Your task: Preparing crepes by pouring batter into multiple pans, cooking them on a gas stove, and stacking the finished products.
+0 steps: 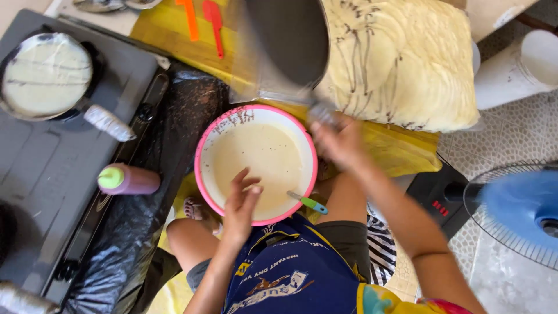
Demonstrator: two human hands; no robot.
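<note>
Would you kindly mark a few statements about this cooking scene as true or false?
1. The right hand grips the handle of a dark pan. True.
2. The pink-rimmed bowl holds dark red sauce. False: it holds pale, creamy batter.
3. The left hand is over the bowl's near rim. True.
4. The pan on the stove is bare. False: a pale round crepe covers it.
5. The squeeze bottle has a green cap. True.
</note>
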